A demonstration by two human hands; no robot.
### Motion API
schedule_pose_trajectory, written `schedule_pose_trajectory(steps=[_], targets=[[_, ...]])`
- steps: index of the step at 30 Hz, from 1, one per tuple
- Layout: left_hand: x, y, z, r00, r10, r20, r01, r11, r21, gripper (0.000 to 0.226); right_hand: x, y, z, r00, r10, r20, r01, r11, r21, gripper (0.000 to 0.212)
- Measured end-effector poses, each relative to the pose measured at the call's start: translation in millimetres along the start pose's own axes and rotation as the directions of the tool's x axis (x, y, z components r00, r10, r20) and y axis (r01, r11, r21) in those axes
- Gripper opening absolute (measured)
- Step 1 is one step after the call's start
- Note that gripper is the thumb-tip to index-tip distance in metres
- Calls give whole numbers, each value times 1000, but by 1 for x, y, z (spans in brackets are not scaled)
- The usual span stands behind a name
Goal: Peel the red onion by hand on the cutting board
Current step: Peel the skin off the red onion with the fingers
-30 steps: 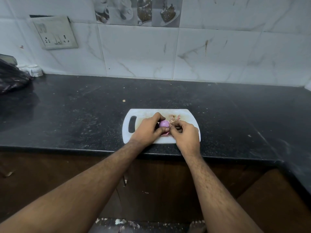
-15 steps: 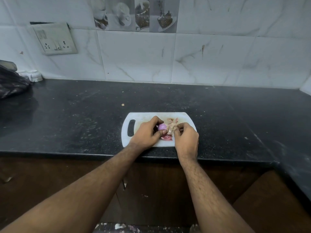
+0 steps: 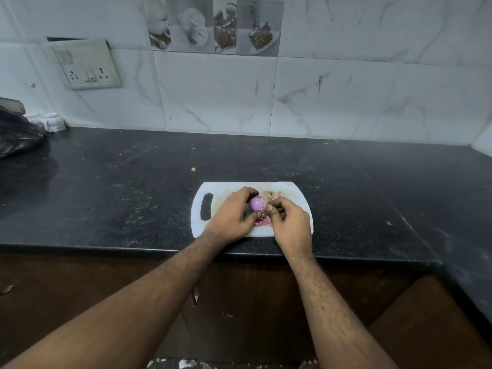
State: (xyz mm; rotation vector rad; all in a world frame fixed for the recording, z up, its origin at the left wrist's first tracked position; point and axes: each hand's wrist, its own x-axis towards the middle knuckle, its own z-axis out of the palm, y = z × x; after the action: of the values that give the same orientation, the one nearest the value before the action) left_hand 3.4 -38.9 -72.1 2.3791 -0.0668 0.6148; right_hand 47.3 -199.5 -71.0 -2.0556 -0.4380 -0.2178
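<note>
Left hand (image 3: 234, 217) curled round the red onion (image 3: 256, 204), holding it just above the middle of the white cutting board (image 3: 298, 194); right hand (image 3: 288, 218) close beside it on the right, pinching a bit of skin. More smooth purple showing than a moment ago, so nearly peeled, most likely. Loose peel (image 3: 271, 194) just behind, black counter (image 3: 106, 187) all around.

Glossy purple peeled onion (image 3: 257, 204) sits above white cutting board (image 3: 232, 188).
</note>
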Motion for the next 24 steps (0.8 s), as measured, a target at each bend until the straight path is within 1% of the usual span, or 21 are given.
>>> schedule_pose_trajectory(steps=[3, 5, 7, 11, 13, 15, 17, 20, 24], targets=[[0, 1, -1, 1000, 9, 6, -9, 999, -39, 43, -1, -2, -1, 1000, 11, 6, -10, 999, -43, 19], [-1, 2, -1, 1000, 17, 19, -16, 998, -65, 41, -1, -5, -2, 999, 8, -32, -10, 998, -62, 30], [-1, 3, -1, 999, 39, 24, -37, 996, -80, 39, -1, -7, -3, 998, 0, -61, -4, 998, -68, 34], [-2, 3, -1, 995, 90, 50, -88, 995, -49, 33, -3, -7, -3, 998, 24, -63, -22, 999, 36, 21], [-2, 2, 0, 995, 86, 55, -84, 995, -45, 35, -4, -6, -3, 999, 20, -40, -18, 999, 51, 17], [-1, 1, 0, 997, 61, 51, -58, 997, -57, 42, -2, -4, -2, 1000, 11, -14, -10, 998, 55, 14], [-2, 1, 0, 998, 26, 50, -23, 998, -57, 48, 1, -1, -2, 1000, 15, -2, -15, 997, 72, 13], [0, -1, 2, 998, 32, 45, -30, 999, -42, 42, 2, 0, -2, 1000, 21, 7, -21, 999, 49, 14], [1, -1, 3, 999, 25, 43, -24, 999, -45, 37, 2, -1, -5, 999, 43, 16, -44, 995, 91, 15]])
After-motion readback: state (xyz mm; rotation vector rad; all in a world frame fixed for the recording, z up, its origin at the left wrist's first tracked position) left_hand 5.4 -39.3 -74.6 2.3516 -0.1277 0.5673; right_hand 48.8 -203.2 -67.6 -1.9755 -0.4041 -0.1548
